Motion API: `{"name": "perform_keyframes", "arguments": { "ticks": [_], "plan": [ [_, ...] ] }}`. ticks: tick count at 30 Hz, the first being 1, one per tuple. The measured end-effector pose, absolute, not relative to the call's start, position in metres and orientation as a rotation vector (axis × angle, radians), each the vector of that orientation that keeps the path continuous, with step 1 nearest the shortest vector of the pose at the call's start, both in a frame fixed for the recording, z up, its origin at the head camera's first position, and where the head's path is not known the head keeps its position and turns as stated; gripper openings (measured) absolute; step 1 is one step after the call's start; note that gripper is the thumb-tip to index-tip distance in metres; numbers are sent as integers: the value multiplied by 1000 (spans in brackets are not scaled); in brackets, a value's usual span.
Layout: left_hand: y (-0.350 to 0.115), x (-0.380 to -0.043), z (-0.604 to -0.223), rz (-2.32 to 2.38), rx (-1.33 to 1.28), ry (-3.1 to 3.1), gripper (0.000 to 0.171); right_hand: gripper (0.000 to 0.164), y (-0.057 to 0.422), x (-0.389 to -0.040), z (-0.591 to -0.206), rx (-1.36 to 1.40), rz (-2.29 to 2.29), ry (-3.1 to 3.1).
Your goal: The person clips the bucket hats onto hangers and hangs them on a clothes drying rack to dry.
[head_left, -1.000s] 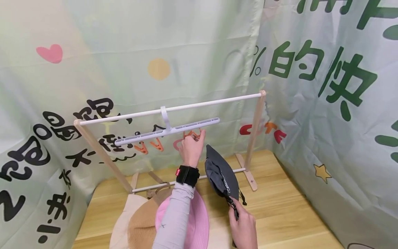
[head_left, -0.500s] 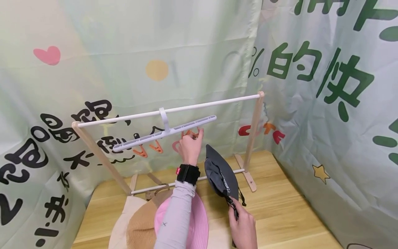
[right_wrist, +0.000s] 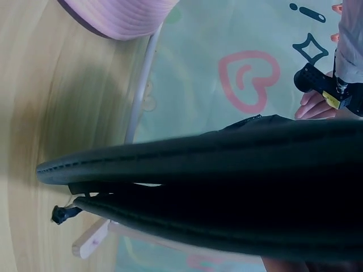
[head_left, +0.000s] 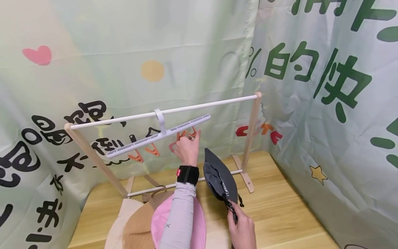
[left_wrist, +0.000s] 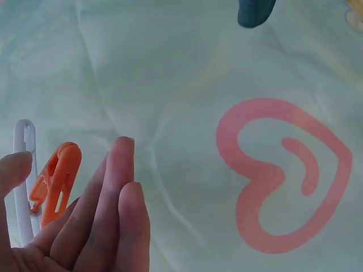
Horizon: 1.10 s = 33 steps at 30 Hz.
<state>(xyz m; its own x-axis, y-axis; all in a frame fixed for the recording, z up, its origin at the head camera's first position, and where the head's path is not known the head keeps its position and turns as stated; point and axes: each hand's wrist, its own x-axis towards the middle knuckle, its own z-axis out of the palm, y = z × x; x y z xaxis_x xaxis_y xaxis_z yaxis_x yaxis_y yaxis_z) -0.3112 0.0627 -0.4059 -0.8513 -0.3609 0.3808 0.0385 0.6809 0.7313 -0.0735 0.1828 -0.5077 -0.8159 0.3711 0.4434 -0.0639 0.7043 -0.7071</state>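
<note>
My left hand (head_left: 187, 149) reaches up under a pale lilac hanger (head_left: 174, 130) on the rack's bar. In the left wrist view an orange clip (left_wrist: 58, 180) lies between the thumb and the extended fingers (left_wrist: 108, 221), with a gap beside the thumb tip. Two other orange clips, among them one clip (head_left: 152, 149), hang under the hanger's left half. My right hand (head_left: 243, 226) grips a dark grey brimmed hat (head_left: 220, 174) by its edge, held up edge-on with white lettering and a drawcord. In the right wrist view this hat covers most of the right hand.
A white bar (head_left: 199, 107) on wooden posts forms the rack, standing on a wooden table (head_left: 276, 207). Pink (head_left: 199, 221), brown and cream hats overlap at the front left, partly under my left sleeve. Printed curtains (head_left: 199, 52) enclose the back and right.
The hanger has swivelled, its left end coming lower and nearer while its right end rises slightly. My left hand has shifted a little with it. The hat remains in my right hand.
</note>
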Motion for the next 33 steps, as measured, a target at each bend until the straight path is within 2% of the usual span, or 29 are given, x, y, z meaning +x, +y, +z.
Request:
{"name": "perform_keyframes", "arguments": {
  "ticks": [17, 33],
  "plan": [
    [58, -315, -405, -1151, 223, -2257, 34, 27, 182, -76, -502, -261, 1046, -2398],
    [63, -297, -414, -1183, 205, -2287, 30, 29, 183, -75, -506, -262, 1045, -2386]
  ]
}}
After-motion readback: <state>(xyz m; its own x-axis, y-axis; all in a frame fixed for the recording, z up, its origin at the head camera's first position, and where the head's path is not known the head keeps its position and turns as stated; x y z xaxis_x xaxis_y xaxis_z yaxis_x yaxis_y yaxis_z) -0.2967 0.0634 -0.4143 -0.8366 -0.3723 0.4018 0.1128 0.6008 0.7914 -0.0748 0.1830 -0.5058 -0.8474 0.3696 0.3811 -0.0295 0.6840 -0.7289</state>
